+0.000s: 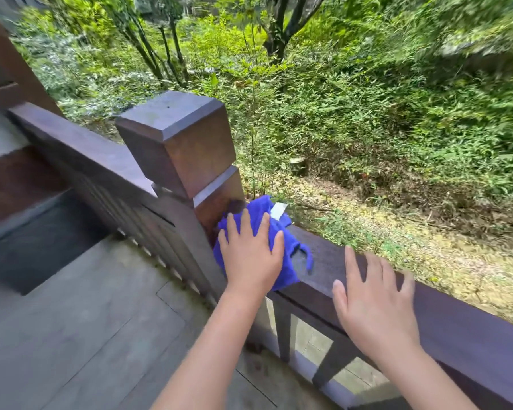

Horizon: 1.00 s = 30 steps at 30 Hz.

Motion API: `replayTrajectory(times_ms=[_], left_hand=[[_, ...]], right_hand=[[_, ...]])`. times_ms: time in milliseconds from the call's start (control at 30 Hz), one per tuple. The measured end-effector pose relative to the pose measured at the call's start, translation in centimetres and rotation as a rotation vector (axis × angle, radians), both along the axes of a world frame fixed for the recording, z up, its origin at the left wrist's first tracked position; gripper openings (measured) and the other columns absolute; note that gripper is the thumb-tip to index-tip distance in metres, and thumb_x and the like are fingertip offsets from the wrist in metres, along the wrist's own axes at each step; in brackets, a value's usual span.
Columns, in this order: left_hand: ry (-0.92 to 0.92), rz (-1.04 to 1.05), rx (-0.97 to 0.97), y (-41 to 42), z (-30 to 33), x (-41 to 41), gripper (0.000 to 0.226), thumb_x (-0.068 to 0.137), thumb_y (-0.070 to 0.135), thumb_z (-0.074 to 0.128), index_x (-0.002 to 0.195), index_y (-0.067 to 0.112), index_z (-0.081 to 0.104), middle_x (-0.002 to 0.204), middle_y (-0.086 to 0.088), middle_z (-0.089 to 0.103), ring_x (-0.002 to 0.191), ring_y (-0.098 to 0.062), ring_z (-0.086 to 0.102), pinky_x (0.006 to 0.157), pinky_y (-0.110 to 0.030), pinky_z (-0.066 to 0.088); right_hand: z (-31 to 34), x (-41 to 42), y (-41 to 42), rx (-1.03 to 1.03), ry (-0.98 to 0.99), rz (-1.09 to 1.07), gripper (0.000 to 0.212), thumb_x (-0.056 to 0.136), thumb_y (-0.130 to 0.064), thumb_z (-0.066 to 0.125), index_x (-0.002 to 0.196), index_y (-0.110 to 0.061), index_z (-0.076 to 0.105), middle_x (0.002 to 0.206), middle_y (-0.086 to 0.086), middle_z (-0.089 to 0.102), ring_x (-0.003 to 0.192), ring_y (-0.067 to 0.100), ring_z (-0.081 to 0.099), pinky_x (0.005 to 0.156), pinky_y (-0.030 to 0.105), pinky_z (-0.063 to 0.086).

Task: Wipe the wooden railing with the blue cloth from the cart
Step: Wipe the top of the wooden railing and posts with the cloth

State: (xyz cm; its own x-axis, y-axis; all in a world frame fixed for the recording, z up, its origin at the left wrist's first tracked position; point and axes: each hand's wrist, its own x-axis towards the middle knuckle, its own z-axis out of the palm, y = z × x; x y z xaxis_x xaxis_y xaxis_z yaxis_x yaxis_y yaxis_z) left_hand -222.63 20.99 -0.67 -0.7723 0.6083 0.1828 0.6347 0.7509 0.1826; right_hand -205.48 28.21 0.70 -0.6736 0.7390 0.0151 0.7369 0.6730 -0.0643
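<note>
The blue cloth (290,247), bunched with a white label at its far edge, lies on the dark wooden railing (471,329) right where the rail meets the square corner post (178,143). My left hand (249,255) presses flat on the cloth with its fingers spread toward the post. My right hand (373,303) hovers or rests on the rail's top to the right of the cloth, fingers apart and holding nothing; it looks blurred.
A second rail section (80,155) runs from the post away to the left, above a stone-tiled floor (86,335) with a step down. Beyond the railing the ground drops to bushes and trees. No cart is in view.
</note>
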Motion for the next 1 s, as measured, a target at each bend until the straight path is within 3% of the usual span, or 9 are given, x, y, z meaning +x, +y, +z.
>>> replayTrajectory(times_ms=[100, 200, 267, 367, 533, 733, 800, 900, 1000], left_hand=[[-0.078, 0.027, -0.041, 0.9, 0.6, 1.3, 0.061, 0.091, 0.055, 0.025, 0.142, 0.023, 0.029, 0.154, -0.017, 0.019, 0.140, -0.039, 0.011, 0.110, -0.054, 0.016], [-0.171, -0.089, 0.053, -0.2, 0.9, 0.6, 0.057, 0.091, 0.044, 0.025, 0.145, 0.027, 0.018, 0.158, -0.010, 0.002, 0.144, -0.029, -0.003, 0.115, -0.052, 0.006], [-0.192, -0.260, 0.114, -2.2, 1.0, -0.3, 0.069, 0.082, 0.036, 0.029, 0.146, 0.029, 0.006, 0.157, -0.001, -0.014, 0.142, -0.016, -0.018, 0.115, -0.047, -0.005], [-0.098, -0.482, 0.024, -5.1, 0.6, -2.1, 0.089, 0.073, 0.037, 0.045, 0.147, 0.025, -0.002, 0.154, 0.006, -0.022, 0.140, -0.010, -0.025, 0.115, -0.041, -0.007], [0.029, -0.544, -0.124, -5.1, 0.6, -4.9, 0.084, 0.082, 0.032, 0.062, 0.147, 0.017, 0.011, 0.158, -0.001, 0.005, 0.145, -0.015, 0.000, 0.117, -0.032, 0.014], [0.062, -0.503, 0.003, -5.0, 0.8, -4.3, 0.069, 0.079, 0.019, 0.064, 0.141, 0.017, 0.033, 0.153, -0.004, 0.029, 0.142, -0.021, 0.021, 0.112, -0.030, 0.023], [0.086, -0.517, 0.053, -5.5, 1.1, -3.5, 0.065, 0.072, 0.007, 0.069, 0.133, 0.011, 0.047, 0.144, -0.010, 0.045, 0.135, -0.028, 0.036, 0.107, -0.034, 0.035], [0.149, -0.562, 0.125, -6.9, 1.4, -2.6, 0.065, 0.046, -0.005, 0.078, 0.109, 0.005, 0.066, 0.117, -0.015, 0.067, 0.110, -0.034, 0.061, 0.084, -0.040, 0.054], [0.139, -0.590, 0.095, -8.4, 1.4, -2.2, 0.065, 0.047, -0.001, 0.081, 0.110, 0.010, 0.067, 0.118, -0.010, 0.067, 0.110, -0.028, 0.062, 0.080, -0.033, 0.056]], right_hand=[[0.1, 0.1, 0.2, -0.039, 0.004, -0.002, 0.061, 0.091, -0.045, 0.023, 0.145, -0.022, 0.007, 0.151, 0.010, 0.025, 0.138, 0.024, 0.020, 0.112, 0.053, 0.013], [0.9, -0.6, 0.3, -0.131, 0.195, 0.072, 0.061, 0.091, -0.045, 0.026, 0.144, -0.031, 0.001, 0.157, 0.002, 0.005, 0.144, 0.017, 0.002, 0.115, 0.051, 0.002], [1.7, -2.1, 0.1, -0.113, 0.301, 0.242, 0.065, 0.090, -0.042, 0.036, 0.144, -0.035, 0.001, 0.158, -0.003, -0.003, 0.143, 0.011, -0.009, 0.115, 0.045, -0.005], [2.2, -5.3, -0.3, -0.081, 0.207, 0.515, 0.072, 0.088, -0.043, 0.044, 0.145, -0.030, 0.003, 0.158, -0.004, -0.004, 0.143, 0.011, -0.009, 0.114, 0.039, -0.007], [1.9, -8.9, 0.2, -0.098, 0.014, 0.593, 0.068, 0.090, -0.040, 0.047, 0.145, -0.018, 0.013, 0.157, 0.002, 0.012, 0.144, 0.016, 0.009, 0.117, 0.037, 0.009], [1.8, -9.4, -0.4, -0.192, 0.117, 0.525, 0.063, 0.086, -0.033, 0.055, 0.141, -0.019, 0.030, 0.152, 0.002, 0.030, 0.140, 0.016, 0.023, 0.113, 0.035, 0.024], [1.5, -8.9, -1.3, -0.189, 0.185, 0.482, 0.057, 0.084, -0.025, 0.056, 0.138, -0.020, 0.037, 0.146, 0.001, 0.039, 0.135, 0.018, 0.030, 0.108, 0.036, 0.034], [0.9, -8.2, -3.1, -0.098, 0.268, 0.456, 0.048, 0.079, -0.010, 0.053, 0.127, -0.016, 0.051, 0.132, 0.004, 0.055, 0.124, 0.024, 0.045, 0.094, 0.039, 0.047], [0.6, -7.6, -4.6, 0.022, 0.267, 0.472, 0.035, 0.079, -0.006, 0.050, 0.112, -0.010, 0.060, 0.112, 0.008, 0.065, 0.107, 0.030, 0.056, 0.081, 0.042, 0.052]])
